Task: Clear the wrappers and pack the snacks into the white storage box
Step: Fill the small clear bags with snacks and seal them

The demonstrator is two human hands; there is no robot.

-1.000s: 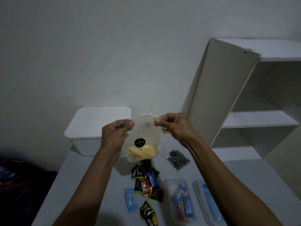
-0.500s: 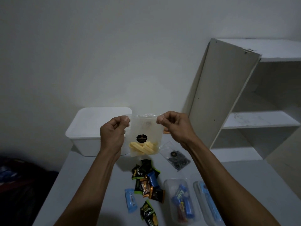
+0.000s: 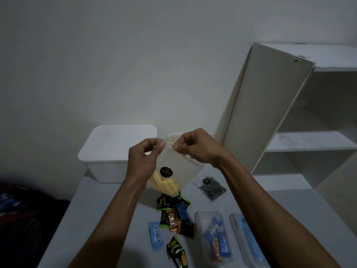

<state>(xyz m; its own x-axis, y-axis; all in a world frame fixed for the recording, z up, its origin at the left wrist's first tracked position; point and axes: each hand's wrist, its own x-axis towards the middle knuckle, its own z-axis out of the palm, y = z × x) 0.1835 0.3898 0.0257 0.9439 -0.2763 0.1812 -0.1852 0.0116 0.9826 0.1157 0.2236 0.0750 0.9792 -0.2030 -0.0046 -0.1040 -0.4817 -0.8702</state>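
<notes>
A pale desk (image 3: pixel 100 219) holds a white storage box (image 3: pixel 116 151) at its far left, a small clear bag of dark pieces (image 3: pixel 211 187) mid-right, scattered wrapped snacks (image 3: pixel 173 219) at centre, and two clear containers (image 3: pixel 218 236) near right.

Little can be read. In the lower centre of the frame, several small black-and-green snack sachets (image 3: pixel 165 203) carry white lettering that looks like "Nextar"; the same word appears on the orange-brown foil sachet (image 3: pixel 172 221) among them and on the black-and-green sachet with yellow print (image 3: pixel 177 251) at the bottom edge. At lower right, a blue snack bar wrapper (image 3: pixel 217 232) inside a clear plastic tub bears white script starting "Ka", the rest unclear. The round black sticker (image 3: pixel 166 172) on the clear plastic pouch at centre has print too small to read.
</notes>
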